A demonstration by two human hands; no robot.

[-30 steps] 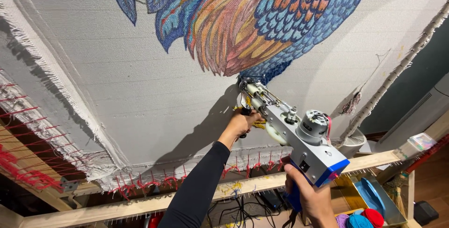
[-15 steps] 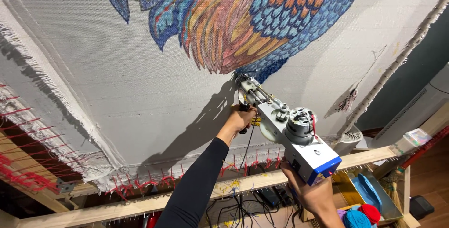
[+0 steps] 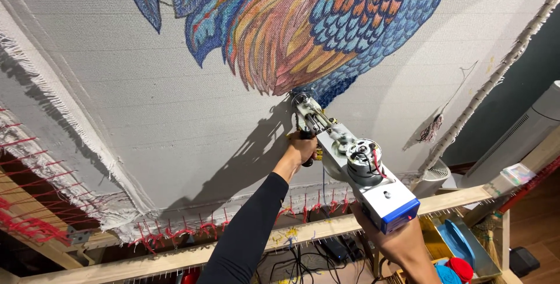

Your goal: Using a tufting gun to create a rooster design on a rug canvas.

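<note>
A tufting gun [image 3: 350, 155], grey metal with a blue block at its near end, is pressed nose-first against a stretched white cloth [image 3: 146, 97], and its tip meets the weave right at the lower edge of a large printed rooster [image 3: 315, 33], where a small patch of dark blue yarn [image 3: 335, 88] is filled in among the blue scale feathers. The left hand [image 3: 300, 148], on a black-sleeved arm, has its fingers clamped round the gun's black front handle just beside the nose. The right hand [image 3: 399, 243] grips the rear handle beneath the blue block, fingers wrapped on it from below (the handle itself is mostly hidden by the gun body). The cloth is stretched over a wooden frame [image 3: 175, 255], with red thread [image 3: 35, 225] caught along the pins at its lower and left edges; cables hang behind the near bar and yarn balls [image 3: 452, 271] sit low at the right. To do this well, the nose should stay square to the cloth and firmly pushed in, both hands moving the gun together along the feather outline at an even pace, so the rows sit close without gaps or torn weave.
</note>
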